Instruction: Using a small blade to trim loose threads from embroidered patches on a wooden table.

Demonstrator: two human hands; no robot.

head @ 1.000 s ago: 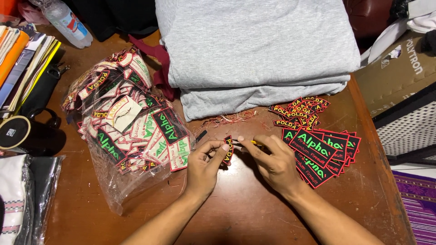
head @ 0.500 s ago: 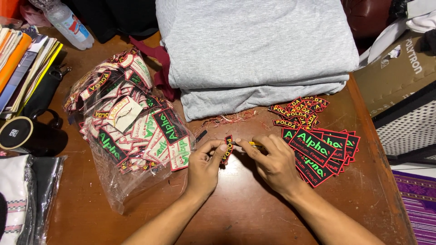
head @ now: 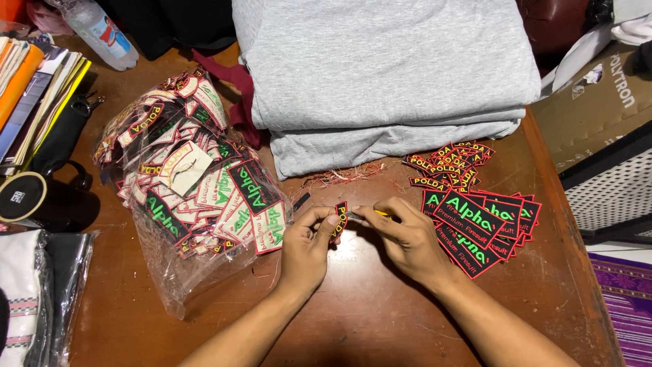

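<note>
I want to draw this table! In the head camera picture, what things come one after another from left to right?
Black mug → clear bag of patches → left hand → small patch → right hand → stack of black patches → cardboard box.
</note>
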